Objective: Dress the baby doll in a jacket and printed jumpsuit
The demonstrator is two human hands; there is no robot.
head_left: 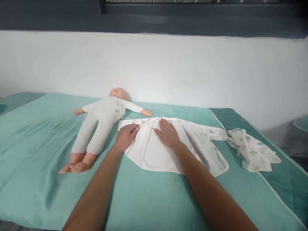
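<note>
Baby shirt (pixel 154 154), white with small prints, lies spread out on the green bed (pixel 36 154), near the middle. Both hands press flat on it with fingers open and hold nothing. Left hand (pixel 126 136) sits on its edge at 9 o'clock, right hand (pixel 168 134) near the collar. A doll (pixel 101 120) lies at 10 o'clock. Folded printed cloth (pixel 251 149) rests at 3 o'clock.

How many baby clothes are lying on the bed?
2, besides what the doll wears: a white top spread flat under both hands, and a crumpled printed piece to its right. More may be hidden out of view.
</note>
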